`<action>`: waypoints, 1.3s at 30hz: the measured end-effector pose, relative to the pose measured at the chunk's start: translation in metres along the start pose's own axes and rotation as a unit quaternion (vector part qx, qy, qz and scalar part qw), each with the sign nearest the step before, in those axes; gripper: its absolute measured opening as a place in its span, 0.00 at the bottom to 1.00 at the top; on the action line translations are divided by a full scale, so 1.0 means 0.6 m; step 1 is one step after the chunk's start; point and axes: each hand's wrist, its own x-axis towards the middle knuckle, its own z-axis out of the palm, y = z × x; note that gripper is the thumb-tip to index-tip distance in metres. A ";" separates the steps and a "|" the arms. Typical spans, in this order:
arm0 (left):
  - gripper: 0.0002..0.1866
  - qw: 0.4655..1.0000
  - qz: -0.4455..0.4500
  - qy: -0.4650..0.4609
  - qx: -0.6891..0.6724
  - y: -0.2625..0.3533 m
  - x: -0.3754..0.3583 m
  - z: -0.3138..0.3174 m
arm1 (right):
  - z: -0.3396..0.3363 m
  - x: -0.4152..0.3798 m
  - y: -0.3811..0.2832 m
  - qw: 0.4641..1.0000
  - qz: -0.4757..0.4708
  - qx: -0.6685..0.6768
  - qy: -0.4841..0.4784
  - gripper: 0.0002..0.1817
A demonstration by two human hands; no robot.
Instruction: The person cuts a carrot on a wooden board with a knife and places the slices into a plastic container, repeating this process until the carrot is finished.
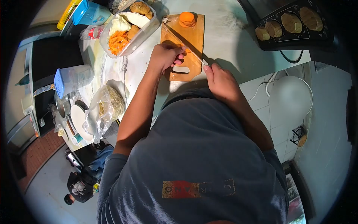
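A wooden cutting board (197, 33) lies on the table in front of me. My right hand (222, 79) is closed around the handle of a knife (186, 46), whose blade runs diagonally across the board toward its far left corner. Beside the blade, my left hand (167, 57) has its fingers curled and pinched on a carrot piece (188, 50), mostly hidden by fingers and blade. A small stack of round orange carrot slices (187, 19) rests at the board's far end.
Left of the board stands a clear plastic container (128, 47) with shredded carrot (118, 42) and other food. Nearer are a lidded container (76, 79), a bagged bowl (115, 100) and a white plate (79, 121). A black stove (294, 28) sits right. Another person (80, 186) is in the background.
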 end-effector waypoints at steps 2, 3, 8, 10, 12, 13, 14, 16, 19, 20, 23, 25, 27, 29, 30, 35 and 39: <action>0.12 1.000 0.007 0.004 0.004 0.001 -0.002 0.001 | -0.001 0.000 0.000 1.000 0.001 0.002 0.000 0.23; 0.12 1.000 0.006 0.003 0.005 0.002 -0.004 0.001 | -0.002 0.000 -0.001 1.000 0.005 0.002 -0.004 0.23; 0.13 1.000 0.011 -0.002 0.006 0.000 -0.001 -0.001 | -0.004 0.002 -0.002 1.000 0.006 0.000 -0.008 0.23; 0.13 1.000 0.012 -0.004 0.006 0.002 -0.003 -0.001 | -0.005 0.002 -0.001 1.000 0.002 -0.006 -0.006 0.23; 0.13 1.000 0.013 -0.006 0.006 0.003 -0.005 0.000 | -0.006 0.001 -0.002 1.000 0.000 -0.005 -0.003 0.23; 0.13 1.000 0.012 -0.005 0.008 0.004 -0.006 0.000 | -0.007 0.000 -0.003 1.000 -0.003 -0.004 0.001 0.23; 0.13 1.000 0.012 -0.004 0.010 0.004 -0.006 0.001 | -0.007 0.001 -0.003 1.000 -0.003 -0.004 0.001 0.23; 0.13 1.000 0.014 -0.005 0.008 0.004 -0.007 0.001 | -0.006 0.002 -0.003 1.000 0.012 -0.007 -0.006 0.23; 0.12 1.000 0.014 -0.006 0.004 0.004 -0.007 0.000 | -0.005 0.002 -0.005 1.000 0.019 -0.014 -0.003 0.23; 0.12 1.000 0.012 -0.007 0.002 0.004 -0.007 0.000 | -0.004 0.003 -0.005 1.000 0.019 -0.014 -0.003 0.23; 0.12 1.000 0.016 -0.019 0.001 -0.001 -0.002 -0.003 | -0.002 0.005 -0.004 1.000 0.024 -0.008 -0.002 0.23; 0.13 1.000 0.019 -0.015 0.003 -0.001 -0.005 -0.003 | -0.003 0.005 -0.005 0.999 0.039 -0.005 -0.007 0.22; 0.13 1.000 0.023 -0.012 0.005 -0.001 -0.005 -0.003 | -0.011 0.007 -0.009 0.999 0.046 -0.008 -0.027 0.23; 0.13 0.999 0.027 -0.021 0.014 -0.002 -0.005 -0.005 | -0.014 0.007 -0.012 0.997 0.053 -0.012 -0.048 0.25; 0.13 0.999 0.027 -0.020 0.014 -0.003 -0.003 -0.006 | -0.014 0.007 -0.012 0.997 0.056 -0.014 -0.045 0.24; 0.13 1.000 0.016 -0.017 0.015 0.001 -0.006 -0.003 | -0.013 0.004 -0.013 0.998 0.051 -0.017 -0.034 0.24; 0.12 1.000 0.007 -0.014 0.009 0.002 -0.004 -0.003 | -0.005 0.005 -0.010 0.999 0.039 -0.016 -0.009 0.22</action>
